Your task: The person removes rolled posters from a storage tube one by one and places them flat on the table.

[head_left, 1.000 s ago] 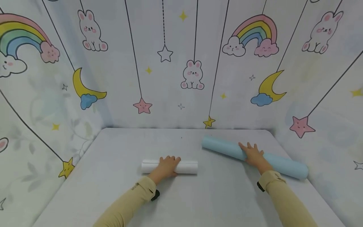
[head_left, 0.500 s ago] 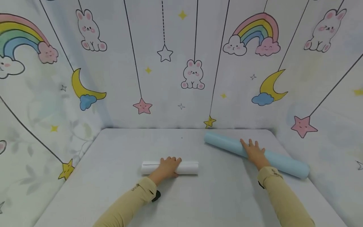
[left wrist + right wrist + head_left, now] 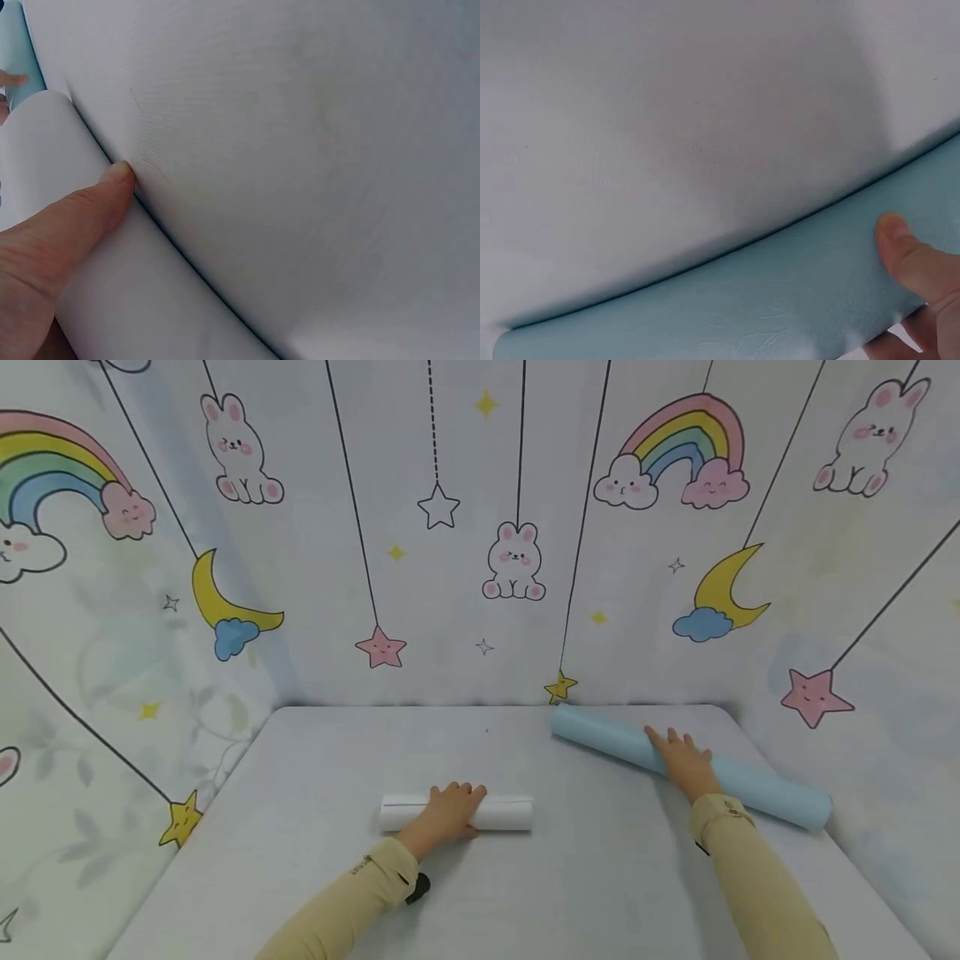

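Observation:
A white roll [image 3: 504, 814] of sheet material lies crosswise near the middle of the white table. My left hand [image 3: 444, 814] grips it from above, fingers over the far side; the thumb [image 3: 97, 202] lies along the near side, its tip close to the table. To the right, a longer light blue roll [image 3: 776, 789] with a smooth, slightly creased surface lies slanted, its left end at the table's back edge. My right hand [image 3: 686, 764] holds it around its middle, with the thumb [image 3: 907, 255] on the near side and the fingers partly hidden beyond.
The white table [image 3: 300, 760] has its back edge against a fabric backdrop [image 3: 450, 568] printed with rabbits, rainbows, moons and stars. Similar fabric rises along both sides. The blue roll's right end reaches the table's right edge.
The light blue roll and my right hand have shifted a little back and to the right. My left hand keeps its grip on the white roll. The head view has tilted slightly.

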A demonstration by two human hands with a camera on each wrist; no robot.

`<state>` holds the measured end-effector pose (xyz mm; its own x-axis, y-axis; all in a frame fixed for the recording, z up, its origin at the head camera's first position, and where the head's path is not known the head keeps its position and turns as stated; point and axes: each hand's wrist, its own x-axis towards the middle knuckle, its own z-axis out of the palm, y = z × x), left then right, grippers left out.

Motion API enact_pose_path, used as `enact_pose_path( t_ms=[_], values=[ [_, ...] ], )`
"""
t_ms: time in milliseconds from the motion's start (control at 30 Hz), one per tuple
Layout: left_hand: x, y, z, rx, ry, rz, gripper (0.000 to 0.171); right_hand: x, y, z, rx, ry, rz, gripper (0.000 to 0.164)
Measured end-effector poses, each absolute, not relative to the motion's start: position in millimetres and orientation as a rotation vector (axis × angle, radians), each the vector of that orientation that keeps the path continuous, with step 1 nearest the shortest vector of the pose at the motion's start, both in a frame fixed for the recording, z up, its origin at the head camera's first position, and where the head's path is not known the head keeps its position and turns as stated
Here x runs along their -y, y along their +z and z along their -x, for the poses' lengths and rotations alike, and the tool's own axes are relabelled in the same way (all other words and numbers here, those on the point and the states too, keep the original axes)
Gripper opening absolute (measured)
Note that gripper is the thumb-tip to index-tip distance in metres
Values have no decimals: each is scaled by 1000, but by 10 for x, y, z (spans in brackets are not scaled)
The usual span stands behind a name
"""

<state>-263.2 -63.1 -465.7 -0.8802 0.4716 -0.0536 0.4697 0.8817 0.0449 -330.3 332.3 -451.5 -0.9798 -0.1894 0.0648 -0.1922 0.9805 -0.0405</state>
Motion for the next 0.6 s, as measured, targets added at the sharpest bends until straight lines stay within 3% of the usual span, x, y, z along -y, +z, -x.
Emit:
enact_pose_path(
  t_ms=[600],
  values=[
    [647, -4703, 2645, -3003, 57, -721, 58, -3330, -4504, 3420, 3055, 29, -259, 59]
  ],
)
